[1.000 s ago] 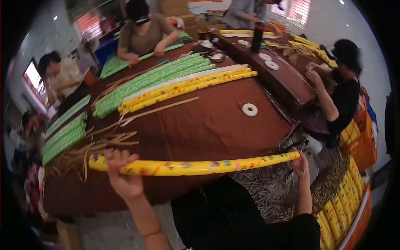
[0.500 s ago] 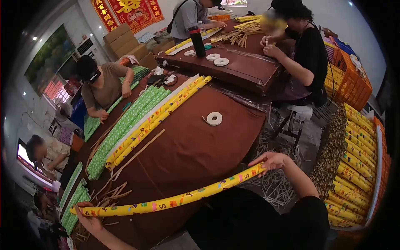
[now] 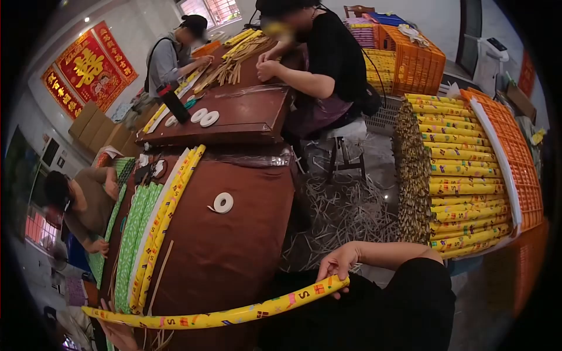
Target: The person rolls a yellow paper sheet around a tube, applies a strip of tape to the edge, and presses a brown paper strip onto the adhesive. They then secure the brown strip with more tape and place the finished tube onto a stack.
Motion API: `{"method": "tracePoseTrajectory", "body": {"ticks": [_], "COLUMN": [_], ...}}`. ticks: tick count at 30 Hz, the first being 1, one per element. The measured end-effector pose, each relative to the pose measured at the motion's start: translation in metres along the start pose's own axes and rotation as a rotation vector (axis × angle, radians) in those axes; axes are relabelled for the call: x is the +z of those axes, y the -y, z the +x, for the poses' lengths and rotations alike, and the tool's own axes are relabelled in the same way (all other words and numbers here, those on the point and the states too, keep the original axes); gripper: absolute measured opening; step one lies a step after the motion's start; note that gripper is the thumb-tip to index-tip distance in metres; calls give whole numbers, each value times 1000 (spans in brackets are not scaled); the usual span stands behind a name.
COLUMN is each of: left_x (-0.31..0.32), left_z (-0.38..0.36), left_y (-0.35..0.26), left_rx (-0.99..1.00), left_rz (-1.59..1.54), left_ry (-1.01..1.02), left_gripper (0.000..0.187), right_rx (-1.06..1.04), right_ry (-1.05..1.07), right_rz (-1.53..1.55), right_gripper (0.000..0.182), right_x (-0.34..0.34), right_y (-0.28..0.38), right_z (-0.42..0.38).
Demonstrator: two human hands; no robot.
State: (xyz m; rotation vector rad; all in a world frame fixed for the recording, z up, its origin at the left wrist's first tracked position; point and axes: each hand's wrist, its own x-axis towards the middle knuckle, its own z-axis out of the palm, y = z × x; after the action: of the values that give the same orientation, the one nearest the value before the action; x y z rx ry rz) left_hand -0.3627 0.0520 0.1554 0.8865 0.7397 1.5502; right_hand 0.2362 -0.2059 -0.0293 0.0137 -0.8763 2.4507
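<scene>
A long roll of yellow wrapping paper [image 3: 234,315], printed with gifts and letters, stretches across the foreground. My right hand [image 3: 339,261] pinches its right end between thumb and fingers. Near the roll's left end, my left hand [image 3: 120,334] holds it, with the fingers behind the paper and partly hidden. Beyond my left hand, yellow rolls [image 3: 165,231] lie on the brown-covered table [image 3: 234,257], beside green patterned rolls [image 3: 136,237]. A roll of white tape [image 3: 223,203] lies farther along the table, its end loose.
To the right, a large stack of yellow rolls [image 3: 465,175] stands against an orange crate [image 3: 506,152]. Paper strips [image 3: 351,213] litter the floor. A co-worker in black [image 3: 336,52] sits at the far table [image 3: 234,131]; another in brown [image 3: 88,205] works at the left.
My view has swung to the right, bringing the stacked rolls nearer the middle. Both hands still hold the yellow roll, and it now sits lower in view, its right end nearer my body.
</scene>
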Motion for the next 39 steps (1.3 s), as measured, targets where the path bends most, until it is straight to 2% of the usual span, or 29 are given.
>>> {"method": "tracePoseTrajectory", "body": {"ticks": [1,2,4,5,7,8,11,13,14,15,16,17,18,20,23,24,25,27,30,34,37,38,39], "left_x": [28,55,115,144,176,200,243,256,257,250,245,245,241,230,192,191,191,188,184,182,181,181,181], "left_z": [-4,-9,-29,-39,-49,-59,-89,-110,-115,-118,-116,-121,-122,-123,-118,-113,-111,-107,-107,-107,-105,-104,-105], "left_y": [9,18,42,55,79,89,117,140,153,166,179,189,202,230,276,273,273,277,280,282,284,283,282], "left_rx": [8,24,90,136,170,165,-74,-253,-298,-297,-353,-400,-452,-549,-559,-637,-634,-716,-689,-680,-687,-680,-683], "left_rz": [18,32,76,92,-46,-24,-8,-71,37,175,267,394,458,517,444,156,145,56,14,-25,-37,-39,-34], "left_ry": [105,193,319,398,560,562,766,928,932,1027,1123,1089,1054,933,826,812,795,777,787,783,785,780,781], "left_gripper": [47,51,59,63,75,88,102,105,103,89,65,47,43,34,33,33,33,34,34,34,35,35,35], "right_rx": [26,21,-9,88,119,78,-5,-27,-45,-146,-194,-241,-271,-340,-481,-557,-629,-688,-768,-837,-830,-853,-848], "right_ry": [-15,-16,95,143,124,129,90,44,7,42,10,-22,-135,-219,-388,-384,-382,-518,-587,-819,-865,-860,-855], "right_rz": [-5,-7,53,56,9,29,-24,-39,-54,-99,-97,-96,-90,-208,-288,-237,-184,-240,-305,-276,-356,-407,-409], "right_gripper": [79,79,99,109,107,108,111,112,113,103,102,101,101,104,102,101,100,93,87,56,51,41,41], "right_x": [0,5,18,10,16,22,25,27,27,19,20,24,29,23,3,-3,-11,-31,-66,-105,-112,-127,-131], "right_y": [2,4,8,2,0,1,1,10,14,13,19,26,34,50,74,83,92,113,150,199,226,236,245], "right_z": [5,11,21,23,29,34,43,41,42,44,45,47,48,53,60,67,75,87,105,124,136,139,141]}}
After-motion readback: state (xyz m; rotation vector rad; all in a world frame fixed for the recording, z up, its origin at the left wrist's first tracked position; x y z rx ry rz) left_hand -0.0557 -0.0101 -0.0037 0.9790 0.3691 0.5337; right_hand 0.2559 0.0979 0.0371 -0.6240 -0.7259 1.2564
